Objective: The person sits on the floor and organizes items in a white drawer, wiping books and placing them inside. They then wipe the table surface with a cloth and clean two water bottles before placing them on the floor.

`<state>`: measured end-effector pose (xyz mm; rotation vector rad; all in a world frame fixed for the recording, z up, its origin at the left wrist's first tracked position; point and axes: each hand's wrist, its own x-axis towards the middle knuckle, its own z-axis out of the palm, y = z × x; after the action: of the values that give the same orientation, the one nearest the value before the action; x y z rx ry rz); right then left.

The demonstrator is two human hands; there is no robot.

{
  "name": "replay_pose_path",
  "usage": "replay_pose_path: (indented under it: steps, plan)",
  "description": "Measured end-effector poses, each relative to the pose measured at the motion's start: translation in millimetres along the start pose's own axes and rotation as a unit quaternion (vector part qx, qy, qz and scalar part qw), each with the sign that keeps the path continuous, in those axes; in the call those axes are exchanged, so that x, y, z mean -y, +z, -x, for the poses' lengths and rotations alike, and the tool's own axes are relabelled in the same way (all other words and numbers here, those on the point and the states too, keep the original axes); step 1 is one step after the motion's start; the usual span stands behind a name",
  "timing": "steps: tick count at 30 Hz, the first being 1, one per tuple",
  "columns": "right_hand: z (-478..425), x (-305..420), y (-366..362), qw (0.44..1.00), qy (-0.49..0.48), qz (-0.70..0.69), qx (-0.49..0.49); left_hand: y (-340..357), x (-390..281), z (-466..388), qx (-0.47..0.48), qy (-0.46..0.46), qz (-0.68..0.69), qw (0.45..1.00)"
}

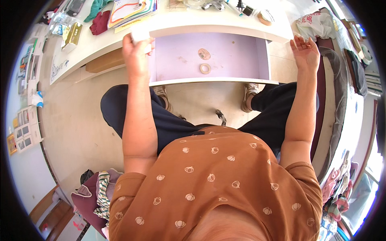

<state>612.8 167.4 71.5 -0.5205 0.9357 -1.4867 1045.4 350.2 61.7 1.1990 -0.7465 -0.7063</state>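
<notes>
Between my arms an open desk drawer with a lilac bottom juts out over my knees. On its bottom lie a ring-shaped roll of tape and an oval brownish patch or sticker. My left hand, at the drawer's left edge, holds a white object whose kind I cannot tell in the glare. My right hand is raised to the right of the drawer, palm up, fingers slightly curled, holding nothing.
The white desk bears a stack of papers and folders, a dark red cloth, a tissue box, a round container and a metal faucet-like part. A white plastic bag lies at the right, beside a bed.
</notes>
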Motion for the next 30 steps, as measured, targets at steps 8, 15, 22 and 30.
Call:
replay_pose_path:
  steps: [8,15,22,30]
  plan:
    - [63,-67,44,0.682,-0.263,0.620,0.285,38,34,30,0.229,-0.009,-0.196,0.953]
    - [121,-119,84,0.813,0.134,0.287,0.488,66,20,47,0.294,-0.127,-0.038,0.947]
    - [109,-135,80,0.853,-0.015,0.412,0.319,58,24,35,0.202,-0.220,0.120,0.947]
    - [149,-139,90,0.568,-0.311,0.623,0.439,70,31,47,0.126,-0.028,-0.252,0.959]
